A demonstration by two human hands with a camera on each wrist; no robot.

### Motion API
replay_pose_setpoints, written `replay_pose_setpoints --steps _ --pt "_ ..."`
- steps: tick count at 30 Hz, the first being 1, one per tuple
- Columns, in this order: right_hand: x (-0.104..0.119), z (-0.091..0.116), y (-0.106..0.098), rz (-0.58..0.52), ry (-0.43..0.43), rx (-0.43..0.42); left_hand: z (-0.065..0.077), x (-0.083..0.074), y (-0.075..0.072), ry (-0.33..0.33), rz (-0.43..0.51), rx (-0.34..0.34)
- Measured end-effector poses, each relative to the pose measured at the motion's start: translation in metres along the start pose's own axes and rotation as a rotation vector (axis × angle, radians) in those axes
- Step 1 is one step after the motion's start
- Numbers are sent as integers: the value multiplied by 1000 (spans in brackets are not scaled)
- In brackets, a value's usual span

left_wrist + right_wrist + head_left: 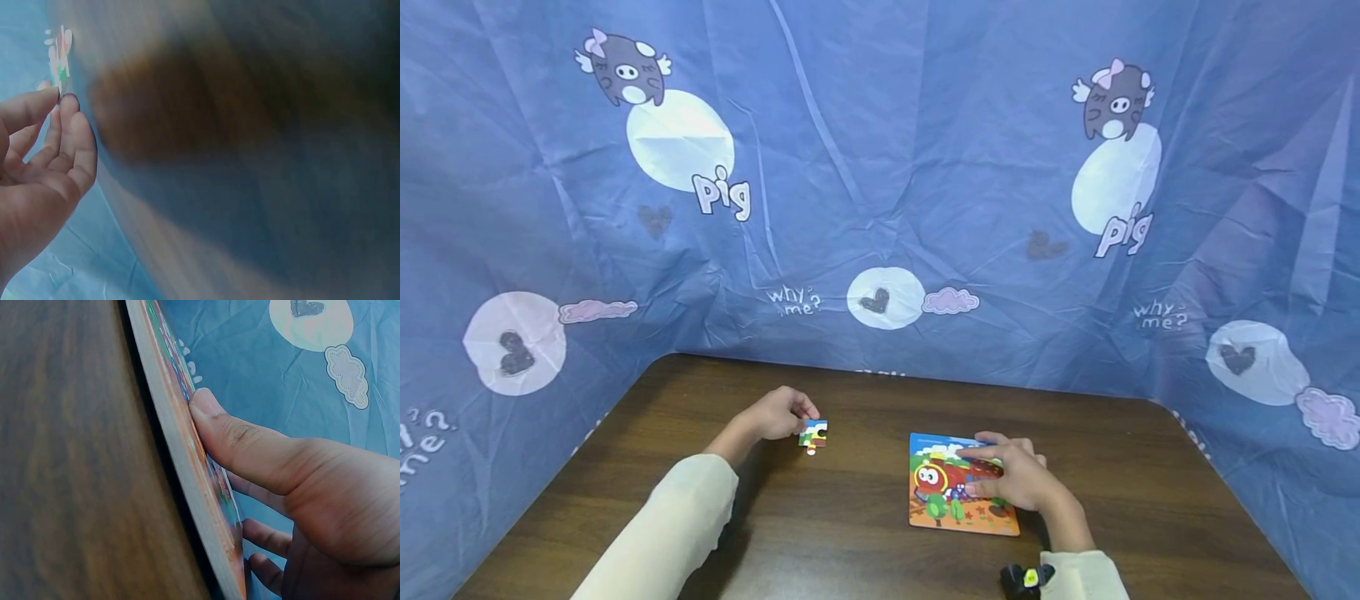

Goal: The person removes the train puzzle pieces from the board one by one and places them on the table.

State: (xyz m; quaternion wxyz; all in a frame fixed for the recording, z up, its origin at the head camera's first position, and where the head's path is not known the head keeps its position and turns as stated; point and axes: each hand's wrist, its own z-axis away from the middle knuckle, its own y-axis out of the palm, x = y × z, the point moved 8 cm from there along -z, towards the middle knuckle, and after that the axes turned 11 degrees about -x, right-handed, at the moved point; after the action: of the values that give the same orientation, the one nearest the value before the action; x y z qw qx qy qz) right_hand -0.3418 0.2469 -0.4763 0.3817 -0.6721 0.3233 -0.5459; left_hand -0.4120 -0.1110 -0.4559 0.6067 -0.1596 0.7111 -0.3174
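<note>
Between thumb and fingertips, my left hand point(781, 413) pinches a small jigsaw piece point(813, 434) by its edge. The piece shows white, green, yellow and red, with a knob pointing toward me. In the left wrist view it appears nearly edge-on, beyond the fingertips point(70, 103). My right hand point(1019, 477) rests over the right side of a picture puzzle point(936, 479) on the table, its fingers spread and thumb touching the surface. A red train with a big-eyed face is printed there, partly hidden by the hand. The right wrist view shows the thumb point(231, 434) against the puzzle's printed side.
Both lie over a brown wooden table point(842, 533) with rounded far corners. A blue cloth point(880, 208) printed with pigs, hearts and clouds hangs around its back and sides. A black strap device point(1028, 581) is worn at the right wrist.
</note>
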Motion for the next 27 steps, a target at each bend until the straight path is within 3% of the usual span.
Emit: replay_pose_setpoints --steps 10,18,27 --pt "-1 -1 1 6 -5 0 2 3 -4 59 -78 11" --pt "-1 -1 1 -2 -7 -1 0 4 -5 34 -93 5" --pt "-7 -4 2 -9 26 -12 -9 -10 2 72 -84 -22"
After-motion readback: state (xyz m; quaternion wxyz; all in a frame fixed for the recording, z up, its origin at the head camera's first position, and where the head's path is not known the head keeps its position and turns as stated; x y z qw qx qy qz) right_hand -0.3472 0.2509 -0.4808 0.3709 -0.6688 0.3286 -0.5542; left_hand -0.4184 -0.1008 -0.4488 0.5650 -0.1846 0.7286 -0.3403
